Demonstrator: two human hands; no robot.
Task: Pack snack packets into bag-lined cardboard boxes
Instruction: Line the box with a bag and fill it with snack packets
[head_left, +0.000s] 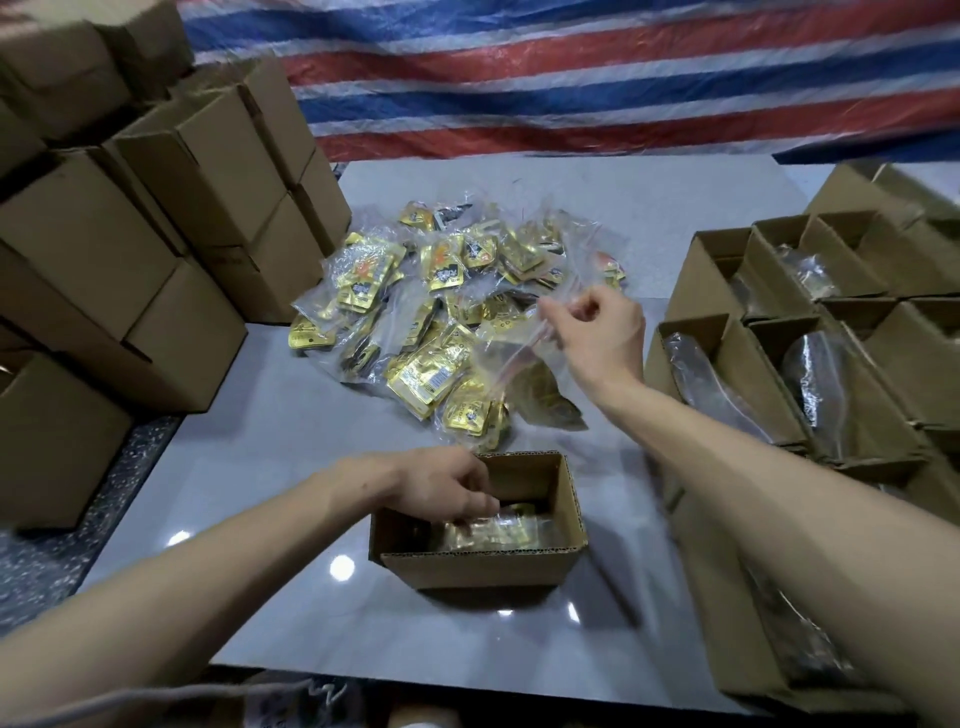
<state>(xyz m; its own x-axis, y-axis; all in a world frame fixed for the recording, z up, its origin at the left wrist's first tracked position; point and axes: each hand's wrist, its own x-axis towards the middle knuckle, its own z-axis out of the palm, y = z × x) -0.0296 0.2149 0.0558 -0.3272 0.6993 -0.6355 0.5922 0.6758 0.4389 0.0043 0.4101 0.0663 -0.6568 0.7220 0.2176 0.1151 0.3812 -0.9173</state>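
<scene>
The person leans over a grey worktop (291, 597) with both bare arms out. The left hand (447, 491) dips into a small open box (478, 569) standing close in front of them. Its fingers (480, 506) are bent down onto the gold packets (493, 532) lying in the bottom of the box under clear film. The fingertips touch the top of that bundle, but I cannot tell whether they actually grip it (the spot is blurred).

The right hand (602, 332) reaches farther out, to the near right edge of a heap of snack packets (415, 312) in the middle of the worktop. Its thumb and forefinger are pinched narrow on the rim of a clear bag (514, 358), which hangs loose below and to the left of the fingertips, over the heap. The other fingers curl into the palm.

Closed cartons (156, 260) are stacked high on the left. On the right stand rows of open cartons (727, 353), several with shiny plastic inside. A red, white and blue striped tarp (571, 78) hangs behind.
</scene>
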